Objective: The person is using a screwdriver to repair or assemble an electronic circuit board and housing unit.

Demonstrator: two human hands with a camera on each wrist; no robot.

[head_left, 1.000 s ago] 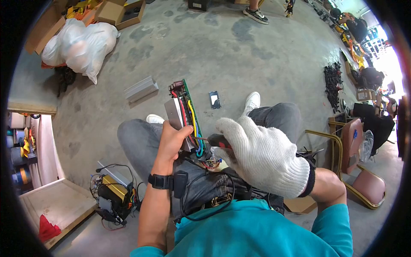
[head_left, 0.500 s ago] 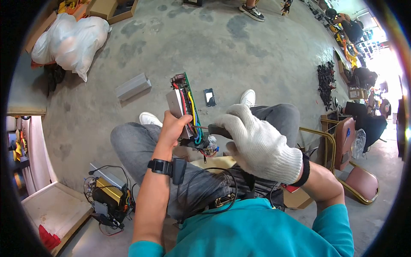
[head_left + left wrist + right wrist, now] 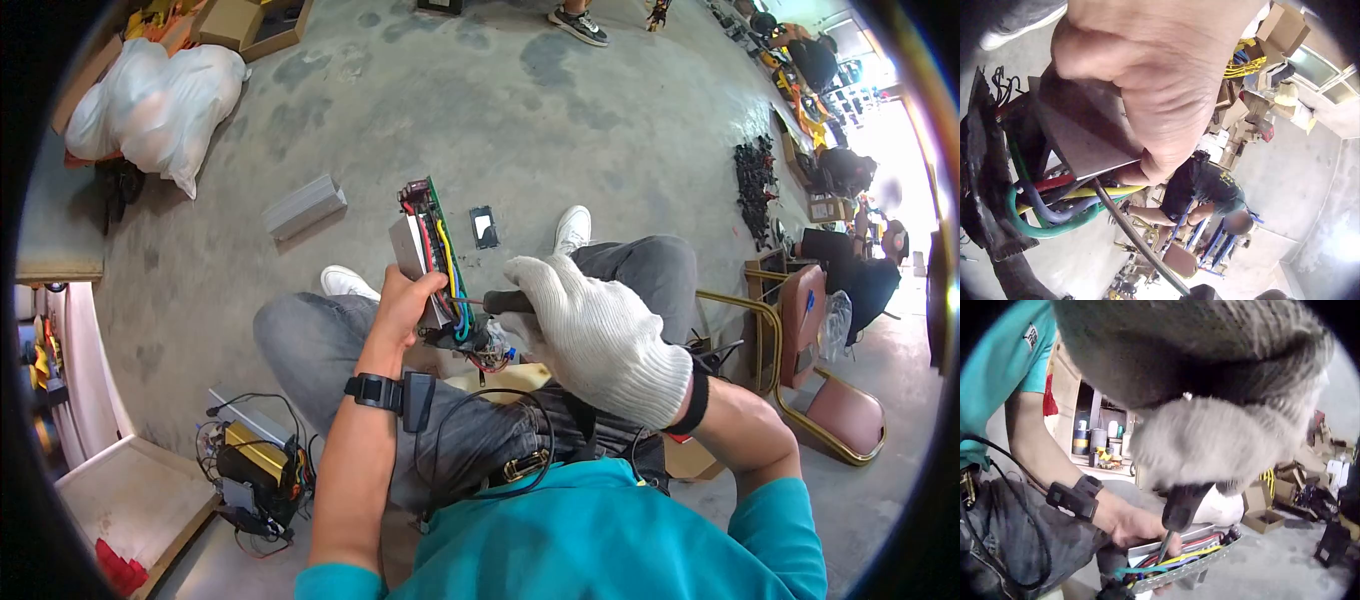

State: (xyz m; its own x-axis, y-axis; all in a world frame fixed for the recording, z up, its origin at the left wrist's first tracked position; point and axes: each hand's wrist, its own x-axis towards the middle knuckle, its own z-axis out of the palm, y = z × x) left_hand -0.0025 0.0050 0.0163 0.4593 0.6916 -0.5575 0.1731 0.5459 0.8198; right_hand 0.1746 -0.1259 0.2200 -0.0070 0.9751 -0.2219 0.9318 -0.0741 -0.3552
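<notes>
My bare left hand (image 3: 403, 308) grips a long electronics assembly by its flat metal plate (image 3: 406, 246), the thumb lying near the wires. Along the plate runs a green circuit board (image 3: 1180, 571) with red, yellow and blue wires; a teal wire (image 3: 1040, 232) loops at its near end. In a white knit glove, my right hand (image 3: 612, 345) holds a screwdriver (image 3: 1180, 512) by its dark handle. The screwdriver's thin shaft (image 3: 1138, 237) reaches in at the plate's edge beside the left thumb, among the wires; its tip is hidden.
A grey metal housing (image 3: 305, 208) and a small dark rectangular part (image 3: 484, 228) lie on the concrete floor ahead. Left of my leg sits a gold-and-black device (image 3: 255, 455) with loose wires. A pink-cushioned chair (image 3: 835, 410) lies at the right. A black cable (image 3: 548, 420) loops over my lap.
The head view has shifted slightly. My gloved fingers have changed position around the screwdriver handle, while the shaft stays among the wires. The left hand keeps its hold on the assembly.
</notes>
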